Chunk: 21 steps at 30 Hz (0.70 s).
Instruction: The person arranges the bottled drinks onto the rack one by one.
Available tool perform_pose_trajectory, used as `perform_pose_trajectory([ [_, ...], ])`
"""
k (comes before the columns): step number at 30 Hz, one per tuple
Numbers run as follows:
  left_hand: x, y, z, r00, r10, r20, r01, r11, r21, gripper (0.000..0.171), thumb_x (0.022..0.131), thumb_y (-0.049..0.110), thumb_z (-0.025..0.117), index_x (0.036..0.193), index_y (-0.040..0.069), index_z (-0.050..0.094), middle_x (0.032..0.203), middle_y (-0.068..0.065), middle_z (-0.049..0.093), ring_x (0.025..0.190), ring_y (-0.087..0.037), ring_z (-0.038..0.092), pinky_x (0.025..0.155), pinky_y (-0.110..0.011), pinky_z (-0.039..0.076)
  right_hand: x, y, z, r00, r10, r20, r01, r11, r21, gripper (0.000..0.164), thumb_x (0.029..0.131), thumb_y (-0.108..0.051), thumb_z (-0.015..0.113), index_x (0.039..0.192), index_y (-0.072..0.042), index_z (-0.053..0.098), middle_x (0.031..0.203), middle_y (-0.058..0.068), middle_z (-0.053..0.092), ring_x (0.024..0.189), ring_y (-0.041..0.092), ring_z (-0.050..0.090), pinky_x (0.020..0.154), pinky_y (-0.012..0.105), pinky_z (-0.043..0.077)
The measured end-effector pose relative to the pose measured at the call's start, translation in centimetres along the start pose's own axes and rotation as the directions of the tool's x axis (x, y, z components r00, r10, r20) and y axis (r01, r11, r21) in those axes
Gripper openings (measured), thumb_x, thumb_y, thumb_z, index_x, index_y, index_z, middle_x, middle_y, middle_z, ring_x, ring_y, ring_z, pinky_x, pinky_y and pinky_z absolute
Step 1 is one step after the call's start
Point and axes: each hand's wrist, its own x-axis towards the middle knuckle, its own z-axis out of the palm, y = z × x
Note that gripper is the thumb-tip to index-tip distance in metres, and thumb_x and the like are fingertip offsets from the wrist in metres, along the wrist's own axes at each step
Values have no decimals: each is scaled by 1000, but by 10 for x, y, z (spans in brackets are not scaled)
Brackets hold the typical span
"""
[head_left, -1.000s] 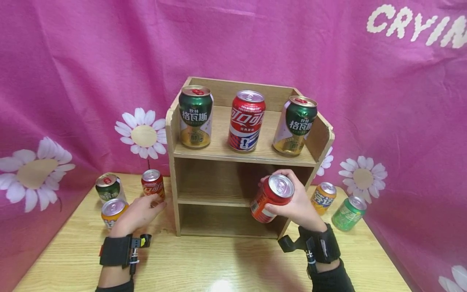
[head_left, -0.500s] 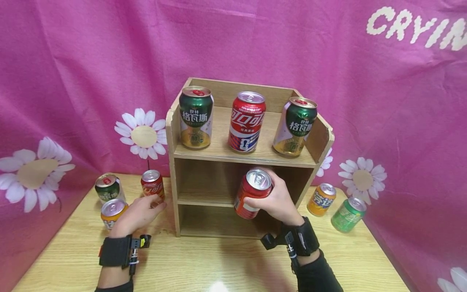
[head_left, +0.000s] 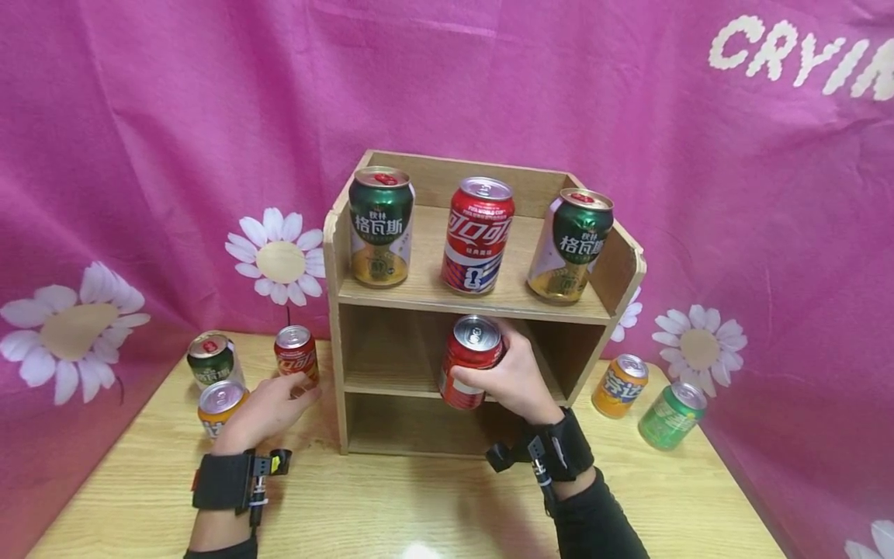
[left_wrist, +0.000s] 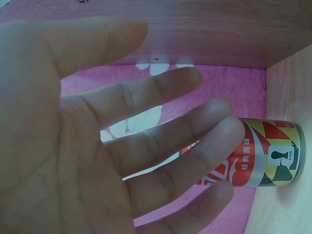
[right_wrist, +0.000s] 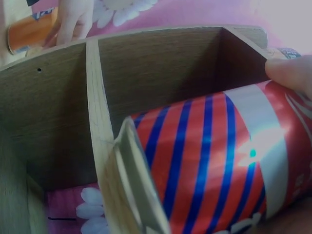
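Near the middle shelf's front edge, my right hand [head_left: 517, 376] holds a red Coca-Cola can [head_left: 478, 332], thumb on its near side. The right wrist view shows the can's striped side [right_wrist: 204, 156], its base close against the edge of the shelf board [right_wrist: 100, 131]. My left hand [head_left: 268, 411] hovers by another red Coca-Cola can [head_left: 296, 357], left of the wooden shelf unit [head_left: 334, 334]. In the left wrist view the left fingers [left_wrist: 165, 141] are spread and relaxed, overlapping that standing can [left_wrist: 273, 153]; the palm holds nothing.
On the top shelf stand a green kvass can [head_left: 380, 229], a Coca-Cola can [head_left: 478, 237] and another kvass can [head_left: 569, 244]. A kvass can [head_left: 212, 361] and an orange can [head_left: 222, 404] are at left. An orange Fanta can [head_left: 619, 387] and a green can [head_left: 672, 415] stand at right.
My right hand has carried its Coca-Cola can leftward and slightly up, from the shelf's right side to the middle level, turning it more upright. The left hand stays in place.
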Motion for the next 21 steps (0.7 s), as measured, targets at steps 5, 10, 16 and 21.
perform_pose_trajectory([
  [5, 1, 1, 0, 1000, -10, 11, 10, 1000, -1, 38, 97, 25, 53, 122, -3, 55, 113, -22, 61, 104, -39, 58, 83, -53, 47, 2, 2, -2, 999, 28, 16, -29, 999, 41, 73, 70, -2, 80, 131, -2, 41, 116, 17, 58, 103, 26, 58, 89, 39, 49],
  [10, 1, 0, 1, 1000, -12, 13, 12, 1000, 3, 39, 97, 27, 53, 121, -3, 56, 113, -23, 61, 104, -39, 58, 83, -53, 47, 4, 3, -2, 997, 63, 49, -66, 995, 71, 72, 73, 1, 75, 133, 0, 35, 118, 20, 55, 105, 28, 58, 89, 38, 48],
  [16, 2, 0, 0, 1000, -9, 1, 9, 1000, 8, 35, 97, 26, 53, 118, -1, 58, 109, -19, 63, 100, -34, 59, 80, -50, 47, 4, -1, 2, 995, 73, 72, -76, 996, 48, 76, 77, -1, 73, 138, -4, 27, 124, 21, 51, 111, 31, 54, 93, 44, 45],
  [21, 1, -1, -1, 1000, -1, -5, 1, 1000, 8, 35, 97, 26, 53, 118, -1, 58, 109, -19, 63, 98, -33, 59, 79, -49, 47, -8, 1, 13, 994, 108, -3, -108, 984, -141, 91, 69, -8, 82, 137, -9, 22, 122, 14, 50, 110, 28, 53, 96, 46, 42],
])
